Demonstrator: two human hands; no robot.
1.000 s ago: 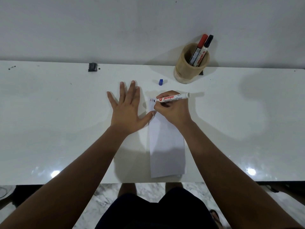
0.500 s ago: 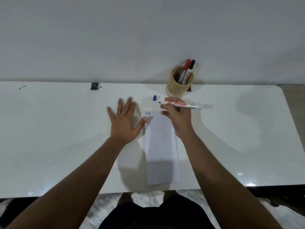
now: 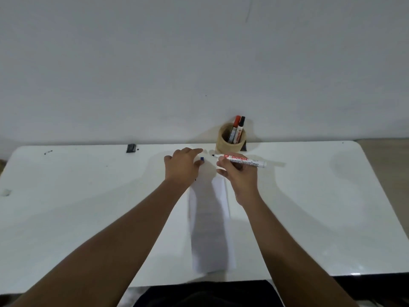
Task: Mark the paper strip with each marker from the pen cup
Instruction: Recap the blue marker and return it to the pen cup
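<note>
My left hand [image 3: 184, 166] reaches over the top of the paper strip [image 3: 210, 222], fingers curled at the small blue cap [image 3: 202, 159] (whether they grip it, I cannot tell). My right hand [image 3: 238, 176] clamps the uncapped marker [image 3: 240, 160], tip pointing left. Behind stands the pen cup [image 3: 230, 142], holding two markers [image 3: 236, 129].

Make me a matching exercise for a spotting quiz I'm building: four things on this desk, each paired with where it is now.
Things:
1. uncapped marker
2. blue cap
3. red-capped marker
4. paper strip

Places:
A. standing in the pen cup
B. flat on the table, between the forearms
C. in the right hand
D. at the left hand's fingers

Pairs: 1-C, 2-D, 3-A, 4-B
</note>
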